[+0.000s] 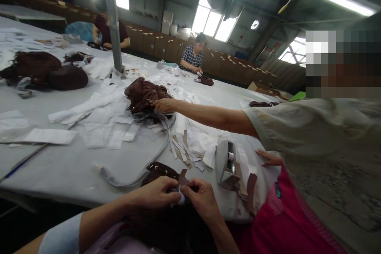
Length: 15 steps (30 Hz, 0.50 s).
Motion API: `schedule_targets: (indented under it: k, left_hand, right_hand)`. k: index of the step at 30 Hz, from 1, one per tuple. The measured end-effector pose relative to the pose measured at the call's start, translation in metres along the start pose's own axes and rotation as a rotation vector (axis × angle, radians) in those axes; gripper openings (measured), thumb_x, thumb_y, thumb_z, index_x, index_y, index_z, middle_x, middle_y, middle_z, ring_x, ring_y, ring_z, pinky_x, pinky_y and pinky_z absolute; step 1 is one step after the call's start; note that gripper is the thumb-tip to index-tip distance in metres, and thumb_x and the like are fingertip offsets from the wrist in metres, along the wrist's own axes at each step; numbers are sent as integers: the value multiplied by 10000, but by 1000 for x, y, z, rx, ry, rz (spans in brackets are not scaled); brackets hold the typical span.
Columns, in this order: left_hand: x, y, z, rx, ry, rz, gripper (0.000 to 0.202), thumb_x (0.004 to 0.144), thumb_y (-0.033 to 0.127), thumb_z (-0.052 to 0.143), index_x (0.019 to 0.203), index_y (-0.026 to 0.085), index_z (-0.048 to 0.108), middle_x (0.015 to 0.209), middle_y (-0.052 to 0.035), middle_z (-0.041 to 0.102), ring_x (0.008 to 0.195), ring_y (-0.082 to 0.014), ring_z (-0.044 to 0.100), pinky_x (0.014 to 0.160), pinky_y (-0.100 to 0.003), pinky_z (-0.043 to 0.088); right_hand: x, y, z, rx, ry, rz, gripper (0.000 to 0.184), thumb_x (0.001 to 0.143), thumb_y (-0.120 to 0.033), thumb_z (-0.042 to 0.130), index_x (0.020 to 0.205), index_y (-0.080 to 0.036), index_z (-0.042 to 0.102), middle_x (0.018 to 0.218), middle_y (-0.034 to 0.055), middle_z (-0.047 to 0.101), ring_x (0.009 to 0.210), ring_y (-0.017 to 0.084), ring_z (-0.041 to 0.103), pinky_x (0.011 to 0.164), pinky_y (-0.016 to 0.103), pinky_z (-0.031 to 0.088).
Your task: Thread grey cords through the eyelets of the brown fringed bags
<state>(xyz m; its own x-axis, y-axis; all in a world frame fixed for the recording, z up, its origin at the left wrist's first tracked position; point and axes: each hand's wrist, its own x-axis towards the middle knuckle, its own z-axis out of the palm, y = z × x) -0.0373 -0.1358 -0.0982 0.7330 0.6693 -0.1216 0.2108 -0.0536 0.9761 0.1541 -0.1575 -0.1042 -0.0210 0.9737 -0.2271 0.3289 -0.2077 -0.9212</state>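
Observation:
At the near table edge, my left hand (160,195) and my right hand (202,199) meet with closed fingertips. Pinched between them is a brown strip (183,176), its short end standing up, with a small white piece (181,197) at my fingers. Whether the white piece wraps round the strip or lies beside it, I cannot tell. Just behind my left hand lies a dark brown bag (159,170) with metal eyelets, partly hidden by that hand. Dark material hangs below my hands, too dim to make out.
A co-worker's arm (214,118) reaches in from the right to another brown bag (143,93). White paper strips (101,127) litter the table. A grey box-like holder (224,162) stands right of my hands. More brown bags (41,69) lie far left, near a post (114,27).

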Motion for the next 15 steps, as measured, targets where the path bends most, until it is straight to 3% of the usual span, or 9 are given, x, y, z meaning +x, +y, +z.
schedule_targets:
  k: [3, 6, 7, 11, 15]
  left_hand:
    - [2, 4, 0, 92, 29, 31, 175, 791, 233, 497, 798, 141, 645, 673, 21, 536, 606, -112, 461, 566, -190, 364]
    - [1, 10, -4, 102, -24, 51, 175, 784, 197, 479, 807, 144, 643, 684, 28, 527, 612, -107, 455, 567, -187, 355]
    - [1, 12, -4, 92, -39, 53, 182, 781, 190, 474, 814, 144, 646, 687, 28, 529, 614, -107, 457, 566, -186, 354]
    - [-1, 17, -4, 46, -87, 35, 216, 768, 185, 475, 861, 144, 666, 695, 27, 540, 626, -113, 471, 562, -186, 357]
    - [-1, 14, -2, 64, -103, -19, 192, 758, 208, 494, 825, 144, 662, 635, 43, 503, 570, -98, 437, 512, -185, 321]
  right_hand:
    - [8, 0, -2, 80, -92, 25, 222, 601, -271, 771, 740, -155, 643, 578, -50, 559, 526, 92, 489, 492, 195, 358]
    - [13, -9, -11, 243, -330, 100, 510, 592, -306, 795, 1047, -168, 608, 641, -54, 577, 524, 82, 489, 485, 183, 348]
    - [14, -14, -15, 263, -411, 118, 530, 610, -335, 787, 1077, -164, 604, 658, -46, 585, 528, 81, 489, 491, 183, 349]
    - [18, -32, -28, 163, -632, 128, 311, 665, -349, 735, 881, -132, 683, 643, -18, 610, 544, 87, 509, 535, 197, 386]
    - [23, -40, -30, -66, -671, 120, 127, 669, -249, 665, 689, -125, 675, 545, -28, 586, 474, 78, 475, 468, 186, 352]
